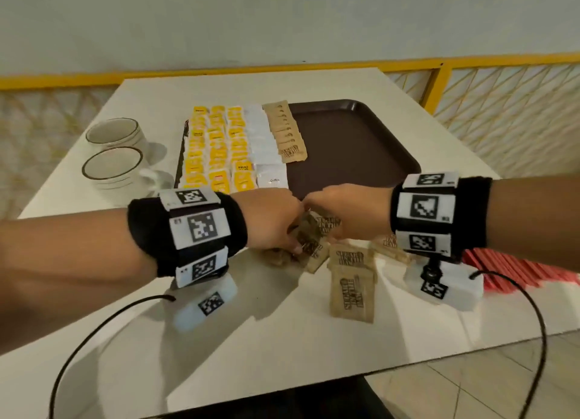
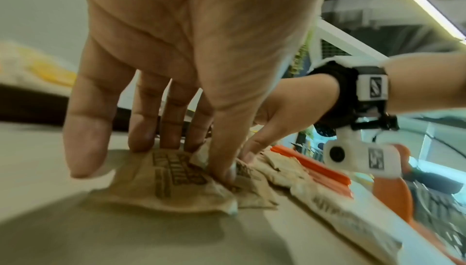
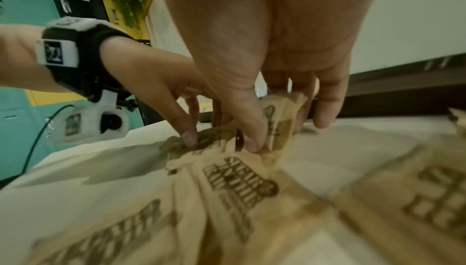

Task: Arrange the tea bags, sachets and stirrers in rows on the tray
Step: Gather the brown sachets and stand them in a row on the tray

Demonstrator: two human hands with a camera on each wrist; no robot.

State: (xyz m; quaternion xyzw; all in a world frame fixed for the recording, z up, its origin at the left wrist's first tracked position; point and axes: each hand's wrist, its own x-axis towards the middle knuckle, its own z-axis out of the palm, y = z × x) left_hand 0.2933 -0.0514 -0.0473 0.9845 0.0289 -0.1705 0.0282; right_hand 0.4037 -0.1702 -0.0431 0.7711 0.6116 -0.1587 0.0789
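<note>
A brown tray holds rows of yellow tea bags, white sachets and brown sachets; its right half is bare. In front of the tray, loose brown sachets lie scattered on the white table. Both hands meet over this pile. My left hand pinches a flat brown sachet between thumb and fingertips, little finger raised. My right hand pinches another brown sachet, lifted on edge between thumb and fingers. Red stirrers lie in a bundle at the right.
Two pale cups stand left of the tray. The table ends close to me, with tiled floor below. A yellow-framed lattice railing runs behind and to the right. Black cables hang from both wrist cameras.
</note>
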